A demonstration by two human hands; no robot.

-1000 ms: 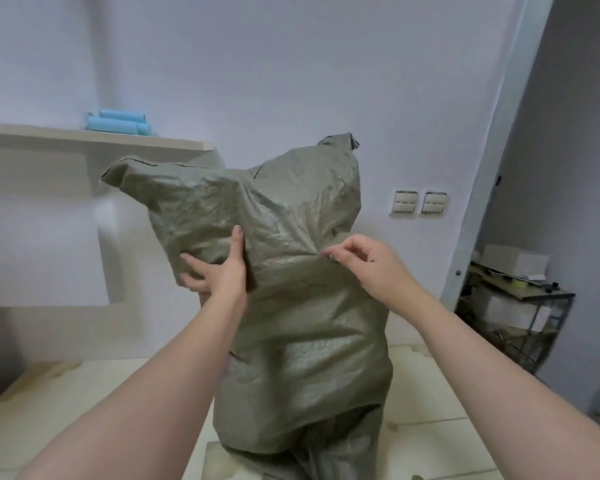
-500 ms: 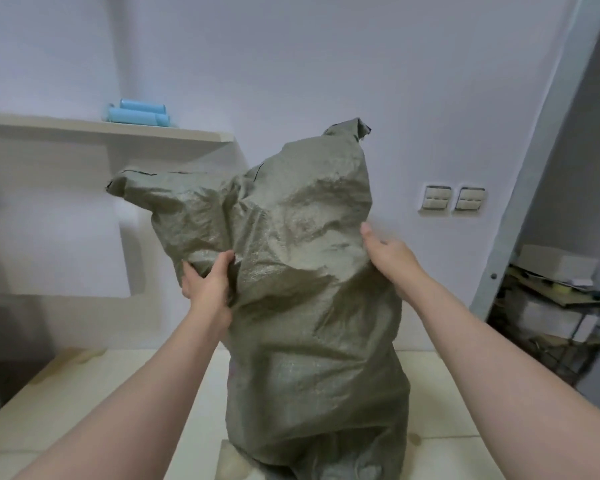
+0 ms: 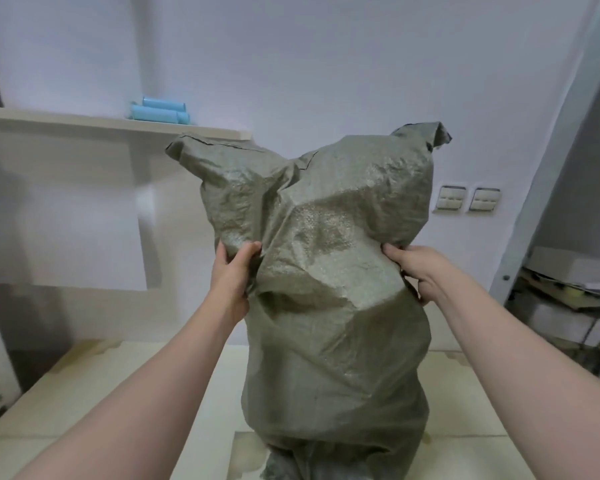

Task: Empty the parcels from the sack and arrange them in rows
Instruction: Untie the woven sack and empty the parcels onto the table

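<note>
A large grey-green woven sack [image 3: 329, 306] stands upside down in front of me, its sewn bottom corners pointing up and its mouth down on the pale floor [image 3: 101, 393]. Lumps press out under the cloth; no parcel shows. My left hand [image 3: 231, 271] grips a fold of the sack on its left side. My right hand [image 3: 416, 268] clutches the cloth on the right side at the same height.
A wall shelf [image 3: 111, 121] at the left carries blue rolls [image 3: 158, 110]. Two wall switches [image 3: 466, 199] sit right of the sack. A metal rack [image 3: 565, 306] with boxes stands at the far right, beyond a white door frame [image 3: 548, 168].
My right hand slid from the sack's front middle to its right side and closed on the cloth. My left hand tightened its hold. The sack's top sits wider and higher.
</note>
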